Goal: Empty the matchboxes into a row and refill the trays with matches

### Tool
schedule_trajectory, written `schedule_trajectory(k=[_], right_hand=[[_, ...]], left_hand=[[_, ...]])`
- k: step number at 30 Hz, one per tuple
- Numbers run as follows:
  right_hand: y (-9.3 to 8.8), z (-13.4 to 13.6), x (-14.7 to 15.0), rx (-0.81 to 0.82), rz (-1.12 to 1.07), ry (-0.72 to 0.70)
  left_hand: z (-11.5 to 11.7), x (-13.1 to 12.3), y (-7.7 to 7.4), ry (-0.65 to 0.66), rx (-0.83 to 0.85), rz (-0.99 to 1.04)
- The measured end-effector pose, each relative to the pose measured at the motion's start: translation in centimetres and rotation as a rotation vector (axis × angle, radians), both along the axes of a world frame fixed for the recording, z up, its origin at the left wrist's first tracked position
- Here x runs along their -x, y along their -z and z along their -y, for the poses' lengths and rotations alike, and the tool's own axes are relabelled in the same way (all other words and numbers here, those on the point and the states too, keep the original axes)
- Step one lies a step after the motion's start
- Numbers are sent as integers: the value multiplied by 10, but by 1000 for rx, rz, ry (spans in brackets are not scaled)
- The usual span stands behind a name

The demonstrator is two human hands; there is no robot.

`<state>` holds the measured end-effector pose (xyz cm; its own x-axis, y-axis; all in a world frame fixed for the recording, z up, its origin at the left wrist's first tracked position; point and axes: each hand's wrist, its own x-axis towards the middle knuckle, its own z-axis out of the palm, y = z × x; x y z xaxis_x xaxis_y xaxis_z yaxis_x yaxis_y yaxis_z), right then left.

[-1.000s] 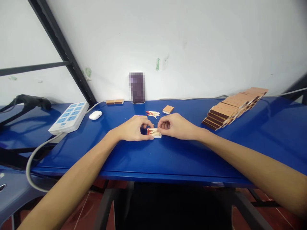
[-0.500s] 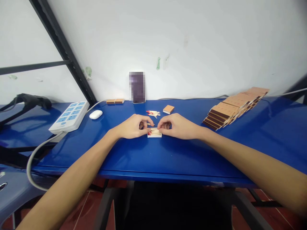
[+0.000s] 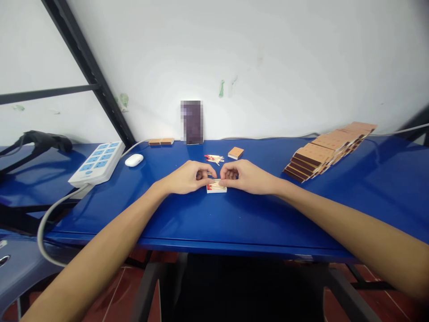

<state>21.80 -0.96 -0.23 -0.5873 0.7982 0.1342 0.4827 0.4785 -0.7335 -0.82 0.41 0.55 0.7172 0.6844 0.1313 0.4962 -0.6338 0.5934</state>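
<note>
A small white matchbox tray (image 3: 217, 191) lies on the blue table between my hands. Matches (image 3: 214, 185) with red heads toward the left fill it. My left hand (image 3: 187, 177) curls around its left end, thumb at the near left edge and index finger reaching past the far side. Over the right end, my right hand (image 3: 246, 177) has thumb and fingers closed together at the plain match ends; what is between them is hidden. Beyond the hands lies a loose pile of matches (image 3: 214, 158), and a closed brown matchbox (image 3: 235, 153) sits to its right.
Stacked brown matchbox sleeves (image 3: 321, 150) lean at the right. A phone-like blurred panel (image 3: 192, 123) stands against the wall, with a banded brown pack (image 3: 161, 141) beside it. A white earbud case (image 3: 134, 160) and a power strip (image 3: 98, 163) lie left on the blue table (image 3: 214, 223).
The tray has shifted very slightly to the right. My fingertips have come closer together over it, with the right thumb and index finger moving a little left.
</note>
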Motion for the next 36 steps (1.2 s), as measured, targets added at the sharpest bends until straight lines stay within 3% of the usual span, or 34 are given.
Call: schedule_trajectory(k=[7,16,26,36], right_hand=[[2,-3,1,68,-13,68],[2,-7,-4,4,20,100],[3,-4,1,20,65,45],[1,-1,2,72,73,34]], left_hand=[[-2,-1,3,-19,-49,12],[-18,8,14,-156,-413,-182],[-19,4,18,-151,-306,-290],[-16,5,15,-176,-387,-332]])
